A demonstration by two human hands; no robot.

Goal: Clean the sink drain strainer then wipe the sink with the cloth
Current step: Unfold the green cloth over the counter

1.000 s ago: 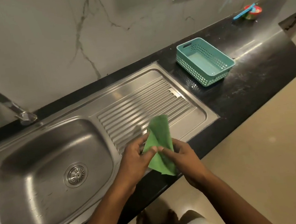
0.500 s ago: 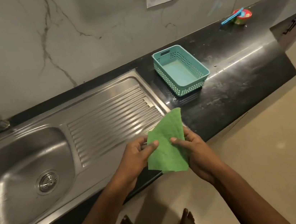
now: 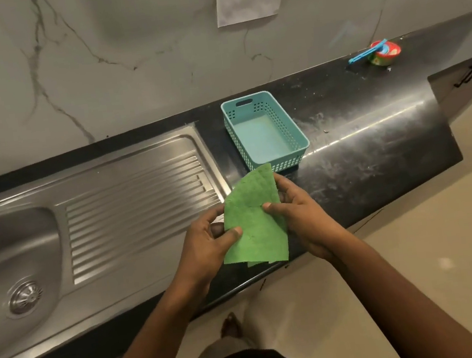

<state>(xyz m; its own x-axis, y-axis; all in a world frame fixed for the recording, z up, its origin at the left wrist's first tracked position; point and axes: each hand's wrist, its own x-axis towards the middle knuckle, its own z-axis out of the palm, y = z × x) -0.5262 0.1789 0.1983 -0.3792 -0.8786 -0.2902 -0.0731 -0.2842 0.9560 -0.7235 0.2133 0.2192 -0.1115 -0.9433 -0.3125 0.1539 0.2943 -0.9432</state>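
Head view shows us holding the green cloth [image 3: 256, 227] over the counter's [image 3: 376, 157] front edge, near the teal basket [image 3: 265, 136]. Our left hand [image 3: 207, 242] pinches its left edge and our right hand [image 3: 301, 218] its right. The strainer [image 3: 23, 297] sits in the sink [image 3: 12, 241], well apart.

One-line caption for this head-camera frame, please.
Left hand and right hand hold a green cloth over the black counter, beside steel drainboard and teal plastic basket.
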